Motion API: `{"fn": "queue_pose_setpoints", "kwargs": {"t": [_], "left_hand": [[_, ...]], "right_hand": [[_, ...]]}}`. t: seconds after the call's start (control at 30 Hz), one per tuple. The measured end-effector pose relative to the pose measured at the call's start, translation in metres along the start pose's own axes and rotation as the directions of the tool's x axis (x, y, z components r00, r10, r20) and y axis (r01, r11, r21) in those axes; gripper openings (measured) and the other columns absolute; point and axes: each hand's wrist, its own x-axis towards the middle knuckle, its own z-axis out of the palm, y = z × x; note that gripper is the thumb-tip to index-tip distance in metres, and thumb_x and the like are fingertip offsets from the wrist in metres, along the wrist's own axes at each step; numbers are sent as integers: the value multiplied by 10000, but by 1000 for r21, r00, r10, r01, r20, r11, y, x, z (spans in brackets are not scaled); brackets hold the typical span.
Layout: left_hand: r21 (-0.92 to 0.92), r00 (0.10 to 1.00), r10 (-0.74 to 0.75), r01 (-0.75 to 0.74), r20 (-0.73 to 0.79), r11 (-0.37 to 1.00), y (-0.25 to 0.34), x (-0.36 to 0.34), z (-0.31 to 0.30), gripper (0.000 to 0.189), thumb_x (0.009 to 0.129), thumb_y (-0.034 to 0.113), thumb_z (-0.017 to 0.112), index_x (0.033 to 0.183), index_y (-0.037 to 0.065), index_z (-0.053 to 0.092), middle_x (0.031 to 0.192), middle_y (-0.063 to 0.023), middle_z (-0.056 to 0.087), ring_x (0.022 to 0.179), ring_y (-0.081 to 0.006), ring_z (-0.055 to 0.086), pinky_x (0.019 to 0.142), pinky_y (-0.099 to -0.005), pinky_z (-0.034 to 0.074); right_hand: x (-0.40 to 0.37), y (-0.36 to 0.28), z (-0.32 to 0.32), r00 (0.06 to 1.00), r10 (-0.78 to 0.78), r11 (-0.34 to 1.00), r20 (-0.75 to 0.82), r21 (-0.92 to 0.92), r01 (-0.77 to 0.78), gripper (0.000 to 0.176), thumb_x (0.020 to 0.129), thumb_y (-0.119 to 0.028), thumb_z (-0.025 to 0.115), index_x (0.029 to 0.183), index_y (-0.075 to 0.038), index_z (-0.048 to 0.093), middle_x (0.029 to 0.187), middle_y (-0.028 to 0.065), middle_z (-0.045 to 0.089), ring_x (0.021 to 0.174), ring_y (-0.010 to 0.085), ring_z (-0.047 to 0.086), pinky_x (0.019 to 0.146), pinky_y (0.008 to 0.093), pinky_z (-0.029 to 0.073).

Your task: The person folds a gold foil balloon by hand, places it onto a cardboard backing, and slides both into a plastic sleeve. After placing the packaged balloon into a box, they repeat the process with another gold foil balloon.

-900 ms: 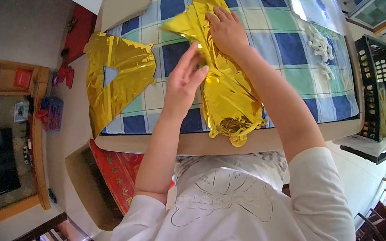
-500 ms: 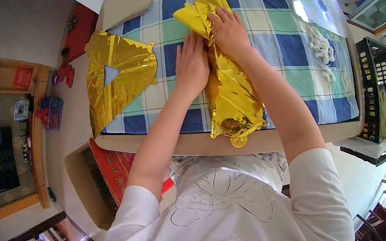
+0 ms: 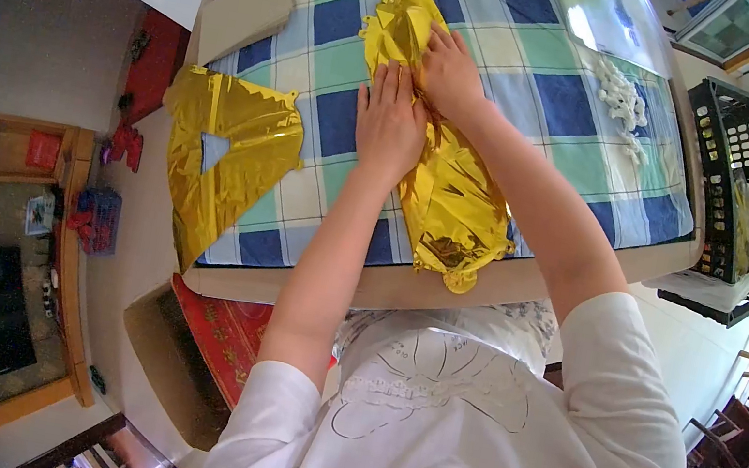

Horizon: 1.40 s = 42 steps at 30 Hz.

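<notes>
Checked cloth point(image 3: 326, 168) lies beneath the creased gold foil point(image 3: 458, 198). Left of that foil I see a flatter gold sheet point(image 3: 259, 128); on the foil's left edge my left hand point(image 3: 393, 129) lies flat, released; on its right, my right hand point(image 3: 453, 80) rests, whether pinching I cannot tell.

You have one shiny gold foil piece point(image 3: 460, 189) lying lengthwise before you on the checked cloth point(image 3: 334, 120), its surface heavily creased and narrowing at the middle. You can observe small tabs along its far edge and a rounded tab at its near end, extending past the cloth's border.
</notes>
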Motion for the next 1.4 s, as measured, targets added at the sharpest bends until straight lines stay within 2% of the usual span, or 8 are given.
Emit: {"fn": "queue_pose_setpoints", "kwargs": {"t": [0.07,0.17,0.27,0.3,0.5,0.97,1.3,1.4], "left_hand": [[-1,1000,2,-2,-20,1000,1,-1,0,480,952,237,393,1369,0,411,1470,-165,345,1380,-310,292,1113,-506,231],[-2,1000,-11,11,26,1000,3,-1,-4,506,945,257,418,1384,5,392,1473,-163,338,1390,-293,271,1134,-474,188],[-12,1000,-10,10,-4,1000,1,-2,0,509,946,262,415,1388,10,388,1476,-153,337,1394,-287,263,1137,-467,185],[10,1000,-7,7,-9,1000,1,-2,1,501,951,263,400,1384,12,393,1474,-152,342,1391,-288,270,1134,-470,194],[23,1000,-20,20,1,1000,2,-1,2,487,960,267,378,1379,20,404,1471,-147,352,1389,-283,279,1132,-472,201],[-171,998,7,-17,-59,985,-12,18,-17,434,932,191,448,1339,41,455,1431,-140,396,1377,-283,294,1118,-494,225],[11,995,98,-97,-28,995,-39,60,11,420,966,210,405,1360,68,439,1452,-118,393,1361,-295,331,1106,-508,243],[18,994,100,-99,-46,995,-39,59,11,421,969,225,400,1361,77,439,1448,-114,399,1356,-297,339,1103,-511,246]], "right_hand": [[-1,2,7,996,-24,999,-82,-34,21,351,873,-175,492,1200,-66,560,1276,154,536,1226,324,460,1028,451,360],[17,2,-26,958,248,869,143,405,-285,311,844,-125,529,1141,-44,574,1136,164,584,1088,367,524,916,448,435],[27,16,-46,925,345,823,-157,524,-218,300,882,-77,474,1164,-34,569,1193,150,575,1163,335,495,943,411,425],[25,7,-61,904,320,899,-285,391,-195,280,889,-82,481,1147,-68,590,1164,142,586,1106,333,525,917,414,429],[4,-11,-58,985,-113,993,127,-1,114,275,906,-172,514,1159,-99,593,1208,102,573,1158,289,506,1032,460,345],[-18,10,-23,997,-66,992,36,111,62,352,906,-202,497,1247,-124,542,1294,87,522,1256,259,452,1073,496,296],[-17,9,-19,998,-63,995,14,80,62,341,913,-195,491,1236,-115,560,1278,86,547,1218,245,477,1038,419,319],[-15,10,-20,995,-63,994,82,99,55,350,923,-227,477,1251,-127,547,1289,82,529,1264,253,449,1076,510,291]]}}
